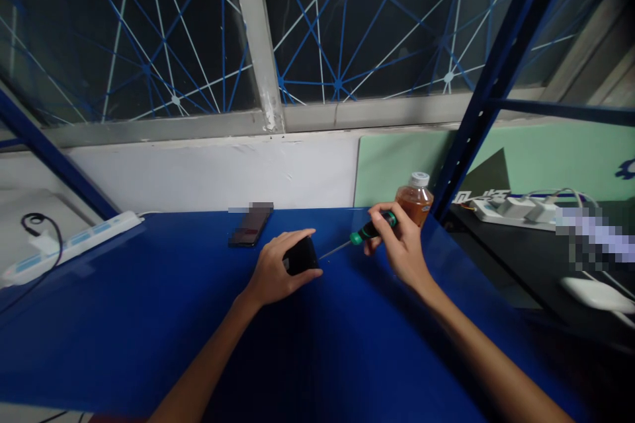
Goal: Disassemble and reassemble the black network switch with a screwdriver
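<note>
My left hand (278,269) grips a small black box-like device (303,256) by its edges, thumb on the near side and fingers on the far side. Its exact kind does not show. In my right hand (401,241) is a screwdriver (366,232) with a black and green handle. The thin metal shaft points left, and its tip is at or very close to the right face of the black device. Whether the tip touches it, I cannot tell. Tiny specks lie on the blue table (163,317) beside the tip.
A dark phone (252,225) lies behind my left hand. Behind my right hand stands a bottle of amber drink (415,197). White power strips (74,248) and cables sit at the left; another power strip (516,210) is on the black surface at right. Blue shelf posts (476,112) flank the table.
</note>
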Motion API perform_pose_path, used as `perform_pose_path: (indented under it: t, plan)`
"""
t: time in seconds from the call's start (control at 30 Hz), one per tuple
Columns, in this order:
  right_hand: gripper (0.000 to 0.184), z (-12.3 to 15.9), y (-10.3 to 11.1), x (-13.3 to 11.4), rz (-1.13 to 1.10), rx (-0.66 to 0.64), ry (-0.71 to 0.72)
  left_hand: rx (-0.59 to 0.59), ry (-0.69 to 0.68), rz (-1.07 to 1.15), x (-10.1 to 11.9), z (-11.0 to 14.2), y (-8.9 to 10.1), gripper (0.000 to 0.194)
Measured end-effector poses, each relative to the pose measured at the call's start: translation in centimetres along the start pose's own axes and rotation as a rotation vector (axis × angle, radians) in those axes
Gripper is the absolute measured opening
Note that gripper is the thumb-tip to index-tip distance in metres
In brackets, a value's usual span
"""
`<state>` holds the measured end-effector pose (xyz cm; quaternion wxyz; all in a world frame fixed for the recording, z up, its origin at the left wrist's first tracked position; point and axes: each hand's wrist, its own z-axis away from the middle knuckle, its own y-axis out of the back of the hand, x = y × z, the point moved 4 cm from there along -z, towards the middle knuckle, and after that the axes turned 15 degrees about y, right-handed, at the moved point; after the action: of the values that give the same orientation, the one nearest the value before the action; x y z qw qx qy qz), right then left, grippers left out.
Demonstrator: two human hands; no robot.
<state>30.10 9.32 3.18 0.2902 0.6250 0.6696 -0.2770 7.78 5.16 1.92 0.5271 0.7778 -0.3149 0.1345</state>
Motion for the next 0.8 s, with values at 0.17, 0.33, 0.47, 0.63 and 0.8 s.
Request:
perform_pose_path:
  t: [0.17, 0.33, 0.47, 0.63, 0.8]
  plan:
    - [0.017, -0.1, -0.2, -0.2, -0.091, -0.020, 0.010, 0.011, -0.013, -0.004, -0.1, 0.0, 0.1, 0.062]
    - [0.020, 0.3, 0.0, -0.3, 0.097, 0.051, 0.010, 0.012, -0.009, -0.003, 0.0, -0.1, 0.2, 0.061]
    - [0.018, 0.6, -0.3, -0.2, 0.026, 0.032, 0.032, 0.008, -0.001, 0.006, -0.2, -0.1, 0.1, 0.061]
    - [0.018, 1.0, -0.7, 0.5, 0.010, 0.032, 0.035, 0.000, 0.012, 0.012, -0.8, 0.0, -0.2, 0.061]
    - [0.019, 1.2, -0.6, 1.3, 0.144, 0.056, 0.006, -0.017, 0.053, 0.040, -1.4, -0.1, -0.1, 0.063]
